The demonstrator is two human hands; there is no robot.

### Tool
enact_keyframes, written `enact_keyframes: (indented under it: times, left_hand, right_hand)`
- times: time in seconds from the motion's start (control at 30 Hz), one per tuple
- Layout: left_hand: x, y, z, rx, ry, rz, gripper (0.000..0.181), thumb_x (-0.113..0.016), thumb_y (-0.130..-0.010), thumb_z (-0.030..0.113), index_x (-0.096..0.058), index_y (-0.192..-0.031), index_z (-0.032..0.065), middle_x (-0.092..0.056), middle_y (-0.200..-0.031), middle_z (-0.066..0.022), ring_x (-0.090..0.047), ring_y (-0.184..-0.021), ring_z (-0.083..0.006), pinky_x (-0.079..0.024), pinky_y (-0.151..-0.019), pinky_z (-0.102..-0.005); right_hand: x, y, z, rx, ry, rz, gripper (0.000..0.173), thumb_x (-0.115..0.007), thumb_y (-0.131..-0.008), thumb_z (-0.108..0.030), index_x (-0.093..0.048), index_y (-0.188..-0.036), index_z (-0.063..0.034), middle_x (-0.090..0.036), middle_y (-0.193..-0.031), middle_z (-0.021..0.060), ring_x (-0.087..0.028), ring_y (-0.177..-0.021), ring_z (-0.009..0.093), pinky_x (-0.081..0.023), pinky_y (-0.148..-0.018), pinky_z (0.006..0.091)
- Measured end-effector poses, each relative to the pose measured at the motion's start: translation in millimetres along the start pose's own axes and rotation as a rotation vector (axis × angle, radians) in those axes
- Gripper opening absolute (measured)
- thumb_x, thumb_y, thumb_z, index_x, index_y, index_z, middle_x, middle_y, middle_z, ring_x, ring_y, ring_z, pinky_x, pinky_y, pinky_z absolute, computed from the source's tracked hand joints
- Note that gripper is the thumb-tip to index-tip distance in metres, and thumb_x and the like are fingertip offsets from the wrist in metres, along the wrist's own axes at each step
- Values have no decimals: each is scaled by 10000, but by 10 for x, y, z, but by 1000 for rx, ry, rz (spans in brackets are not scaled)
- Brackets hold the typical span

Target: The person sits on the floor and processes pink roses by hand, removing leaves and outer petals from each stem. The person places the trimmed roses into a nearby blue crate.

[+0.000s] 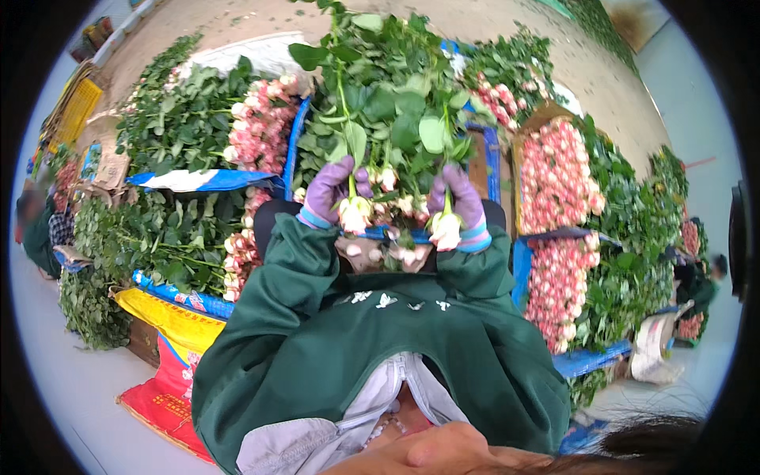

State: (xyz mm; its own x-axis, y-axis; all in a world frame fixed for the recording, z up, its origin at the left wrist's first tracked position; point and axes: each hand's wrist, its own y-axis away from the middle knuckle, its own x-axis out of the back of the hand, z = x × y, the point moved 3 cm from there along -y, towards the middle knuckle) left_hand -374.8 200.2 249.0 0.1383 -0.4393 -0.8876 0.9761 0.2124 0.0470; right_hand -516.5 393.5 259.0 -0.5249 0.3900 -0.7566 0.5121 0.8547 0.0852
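Note:
My left hand (332,191), in a purple glove with a striped cuff, grips the stem of a pale rose (355,215) just behind its bloom. The long leafy stem runs away from me over a heap of cut roses (380,107). My right hand (460,199), gloved alike, holds a second rose (445,230) by its stem, with the white-pink bloom pointing towards me. Between my hands, more blooms (388,178) hang among the leaves. Loose petals (409,256) lie close to my body, below the blue edge of the holder.
Bundled pink roses (264,124) lie in blue-edged racks at my left. Tightly packed pink blooms (558,175) fill compartments at my right. A red and yellow sack (163,368) hangs at the lower left. Other people (41,231) sit at the far left and far right (700,285).

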Motion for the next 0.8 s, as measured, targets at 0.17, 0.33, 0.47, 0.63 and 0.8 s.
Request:
enact_keyframes:
  times: [0.17,0.33,0.47,0.63,0.8]
  left_hand:
    - [17,-112,-266,-18,152,-147,160,-534,-970,179,-550,-1107,98,-621,-984,-99,-646,-825,-220,-564,-761,-385]
    - [-123,-132,-454,76,129,-107,78,-541,-956,173,-508,-969,103,-543,-981,-55,-608,-776,-180,-552,-762,-391]
    - [-157,-192,-540,125,141,-142,93,-530,-964,179,-491,-930,102,-545,-997,-68,-603,-793,-181,-566,-750,-391]
    - [-72,-256,-670,70,121,-147,104,-539,-966,169,-516,-1025,87,-555,-1026,-110,-590,-826,-219,-542,-763,-363]
    - [239,-357,-820,127,65,40,148,-530,-979,186,-551,-1063,65,-615,-1034,-77,-606,-822,-167,-565,-735,-350]
  right_hand:
    - [-274,113,-253,-10,-211,95,230,-523,-1003,-253,-568,-1148,-80,-596,-806,-5,-570,-636,134,-495,-523,284]
    - [-380,255,-396,-60,-470,-132,348,-549,-992,-205,-522,-1260,16,-621,-851,35,-625,-761,132,-558,-612,244]
    - [-344,384,-483,7,-408,-173,402,-482,-1021,-233,-447,-1330,23,-604,-930,24,-603,-717,128,-574,-639,294]
    - [-436,580,-565,28,-336,-65,503,-479,-1020,-255,-349,-1419,21,-609,-843,-31,-389,-527,61,-308,-489,228]
    - [-361,688,-680,160,-65,-79,259,-546,-990,-226,-549,-1145,-19,-619,-790,19,-557,-620,79,-458,-513,218]
